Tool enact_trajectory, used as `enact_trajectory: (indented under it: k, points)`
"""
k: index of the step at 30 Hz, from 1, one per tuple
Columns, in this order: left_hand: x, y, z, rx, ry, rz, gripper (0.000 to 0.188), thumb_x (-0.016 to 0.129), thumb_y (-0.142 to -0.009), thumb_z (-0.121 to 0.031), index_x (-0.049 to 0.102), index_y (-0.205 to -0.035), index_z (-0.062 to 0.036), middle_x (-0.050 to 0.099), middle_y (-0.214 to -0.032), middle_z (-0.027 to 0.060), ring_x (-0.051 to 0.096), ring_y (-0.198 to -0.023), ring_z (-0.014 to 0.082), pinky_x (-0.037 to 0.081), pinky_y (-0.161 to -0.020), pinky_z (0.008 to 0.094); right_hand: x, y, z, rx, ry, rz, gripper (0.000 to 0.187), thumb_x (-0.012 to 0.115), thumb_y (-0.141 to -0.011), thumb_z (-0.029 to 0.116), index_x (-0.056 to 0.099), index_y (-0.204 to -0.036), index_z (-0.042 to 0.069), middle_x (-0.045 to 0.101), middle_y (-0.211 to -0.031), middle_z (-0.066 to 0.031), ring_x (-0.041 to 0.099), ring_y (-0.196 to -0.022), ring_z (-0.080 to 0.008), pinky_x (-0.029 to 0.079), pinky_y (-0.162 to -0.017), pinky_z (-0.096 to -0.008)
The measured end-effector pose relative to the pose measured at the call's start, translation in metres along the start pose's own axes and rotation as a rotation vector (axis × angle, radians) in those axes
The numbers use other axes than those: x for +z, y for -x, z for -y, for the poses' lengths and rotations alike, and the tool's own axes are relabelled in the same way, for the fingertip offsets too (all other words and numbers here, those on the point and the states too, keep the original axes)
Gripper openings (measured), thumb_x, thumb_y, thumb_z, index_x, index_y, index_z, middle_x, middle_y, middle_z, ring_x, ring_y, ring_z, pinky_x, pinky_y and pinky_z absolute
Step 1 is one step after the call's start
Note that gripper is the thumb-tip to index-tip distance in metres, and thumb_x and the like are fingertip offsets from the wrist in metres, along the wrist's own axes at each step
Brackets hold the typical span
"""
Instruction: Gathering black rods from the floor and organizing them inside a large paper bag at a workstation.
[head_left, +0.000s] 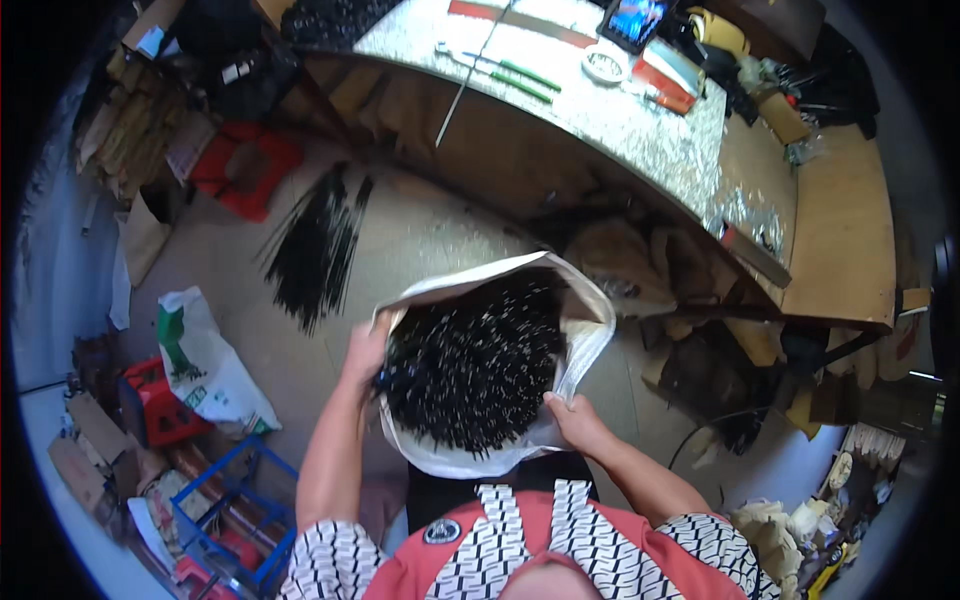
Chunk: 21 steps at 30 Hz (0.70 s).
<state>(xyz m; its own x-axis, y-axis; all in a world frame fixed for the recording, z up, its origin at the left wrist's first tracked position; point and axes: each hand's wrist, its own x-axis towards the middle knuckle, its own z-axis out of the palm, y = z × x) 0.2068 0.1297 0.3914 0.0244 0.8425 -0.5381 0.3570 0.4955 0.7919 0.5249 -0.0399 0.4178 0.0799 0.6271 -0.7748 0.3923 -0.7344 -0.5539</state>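
A white woven sack (592, 345) stands in front of me with its mouth wide. Packed upright inside it are a great many thin black rods (475, 365), their light tips facing up. My left hand (368, 348) is closed on the left side of the sack's rim. On the near right side, my right hand (574, 418) pinches the rim between thumb and fingers. The lower part of the sack is hidden from above. Beyond the sack, a loose bundle of similar black rods (318, 245) lies on the floor.
A workbench (600, 125) with a pale top crosses the far side, holding tools and a white roll (605, 64). Left are a red stool (245, 168), a white-and-green bag (215, 365) and a blue metal frame (235, 505). Scraps and cardboard line the right.
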Motion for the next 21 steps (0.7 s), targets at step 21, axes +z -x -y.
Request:
enact_trajectory:
  k: [21]
  points:
    - [0.122,-0.130,-0.066,0.362,-0.509,0.392,0.031,0.057,-0.090,-0.036,0.066,-0.099,-0.0075,0.066,-0.090,0.0188,0.063,-0.082,0.0297,0.048,-0.075,0.0363,0.062,-0.027,-0.042,0.196,-0.406,0.221,0.037,0.047,-0.096,0.029,0.062,-0.096,-0.005,0.066,-0.084,-0.0097,0.062,-0.076,-0.0163,0.050,-0.069,-0.0302]
